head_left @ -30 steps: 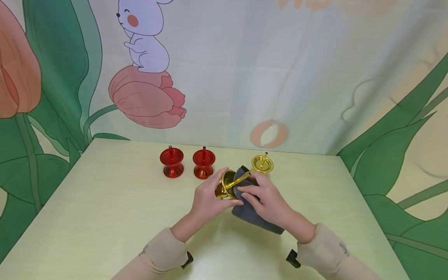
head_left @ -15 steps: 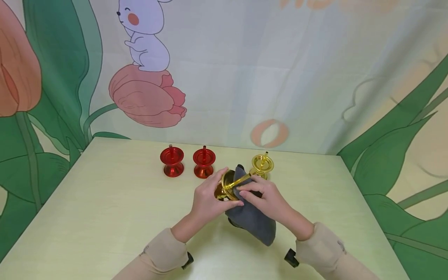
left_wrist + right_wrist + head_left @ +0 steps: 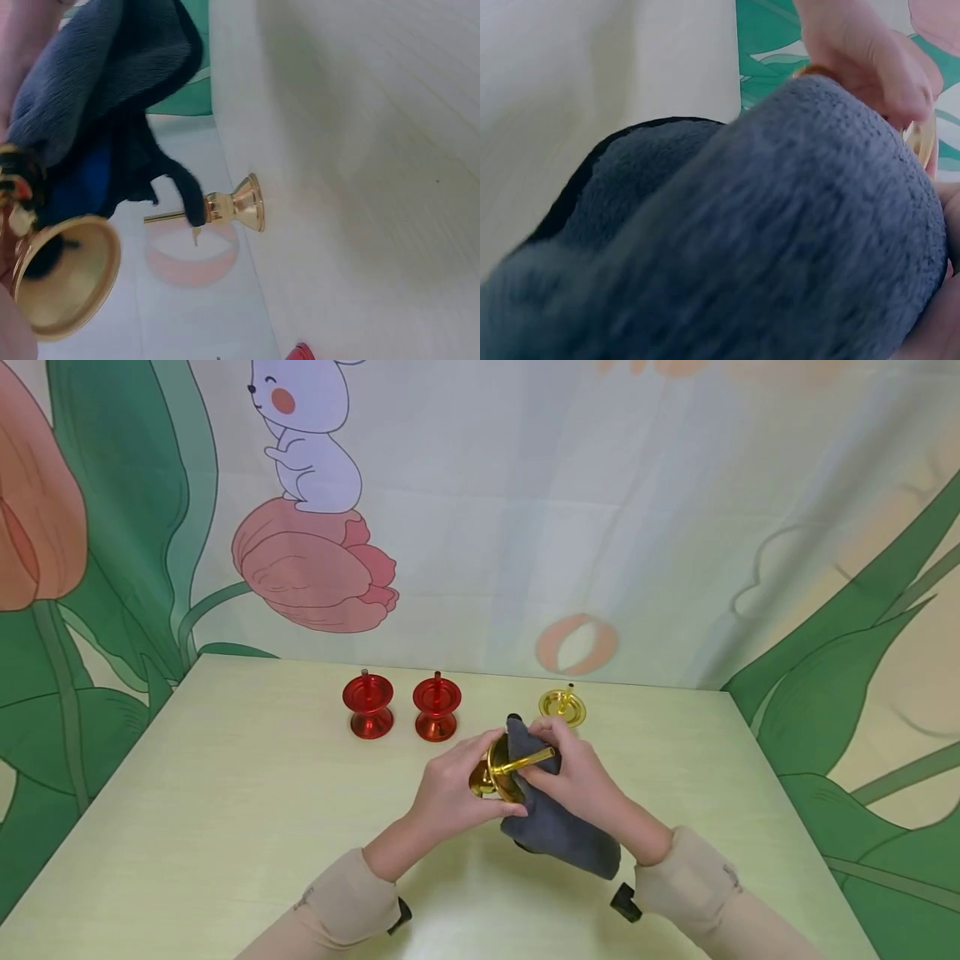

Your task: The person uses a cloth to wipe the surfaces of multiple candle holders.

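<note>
Across the pale worktop (image 3: 225, 802), a faint grain shows, and its back edge runs along a printed curtain (image 3: 480, 527), where a white rabbit (image 3: 322, 468) sits on a pink flower (image 3: 315, 568) among green leaves. The side edges slant outward as they come toward me, with printed leaves beyond both. Over the middle, off the surface, the fingers of my left hand (image 3: 453, 789) are clamped round a gold holder (image 3: 501, 770), tipped so that its stem points to the right. The fingers of my right hand (image 3: 581, 777) grip a dark grey cloth (image 3: 562, 831) tucked against its dish, the rest hanging down toward my right sleeve (image 3: 686, 877). Near the back edge, two red holders (image 3: 367, 706) stand upright side by side, apart, and a second gold holder (image 3: 562, 706) stands beyond my right hand, which partly covers it. My widest room for moving is the stretch of surface to my left; on my right a narrower strip reaches to the slanting edge.
</note>
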`<state>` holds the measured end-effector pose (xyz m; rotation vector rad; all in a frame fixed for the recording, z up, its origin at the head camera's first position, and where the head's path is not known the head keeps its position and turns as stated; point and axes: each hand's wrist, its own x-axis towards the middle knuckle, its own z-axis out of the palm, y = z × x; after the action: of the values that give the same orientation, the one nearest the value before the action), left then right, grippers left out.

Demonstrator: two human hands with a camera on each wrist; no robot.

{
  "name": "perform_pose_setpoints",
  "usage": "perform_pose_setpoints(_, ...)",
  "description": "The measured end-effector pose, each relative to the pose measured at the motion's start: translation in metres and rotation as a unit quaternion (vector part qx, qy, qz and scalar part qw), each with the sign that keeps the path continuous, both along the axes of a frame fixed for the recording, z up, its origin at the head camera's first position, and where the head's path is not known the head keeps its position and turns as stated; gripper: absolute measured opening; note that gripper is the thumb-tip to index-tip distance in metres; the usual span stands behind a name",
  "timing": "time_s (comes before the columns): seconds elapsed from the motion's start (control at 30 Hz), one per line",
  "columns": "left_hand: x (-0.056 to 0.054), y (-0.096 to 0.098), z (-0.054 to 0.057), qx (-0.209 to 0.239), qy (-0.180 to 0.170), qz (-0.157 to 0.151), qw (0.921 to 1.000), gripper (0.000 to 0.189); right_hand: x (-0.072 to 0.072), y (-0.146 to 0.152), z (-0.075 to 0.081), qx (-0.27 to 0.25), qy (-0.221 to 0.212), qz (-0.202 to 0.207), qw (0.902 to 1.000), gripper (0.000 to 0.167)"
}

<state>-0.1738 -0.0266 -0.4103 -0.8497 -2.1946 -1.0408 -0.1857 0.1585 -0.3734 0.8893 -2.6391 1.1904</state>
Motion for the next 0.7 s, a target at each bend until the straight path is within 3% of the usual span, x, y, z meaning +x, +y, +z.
perform_pose_setpoints(0.17,0.001,-0.003,0.004,-0.007,-0.119,-0.038,0.9921,0.085,-0.002,0.003,0.001,-0.007,-0.021,0.012,0.9997,0.041)
perform_pose_setpoints(0.37,-0.001,-0.002,0.004,0.068,-0.249,-0.065,0.9639,0.084,-0.003,0.004,-0.003,-0.023,-0.052,-0.036,0.9977,0.038)
perform_pose_setpoints(0.53,-0.003,-0.006,0.003,0.096,-0.288,-0.087,0.9487,0.079,-0.003,0.006,-0.005,-0.040,-0.088,-0.048,0.9942,0.036)
perform_pose_setpoints(0.7,-0.007,-0.012,0.006,0.091,-0.317,-0.121,0.9362,0.076,-0.002,0.006,-0.004,-0.057,-0.094,-0.021,0.9937,0.035)
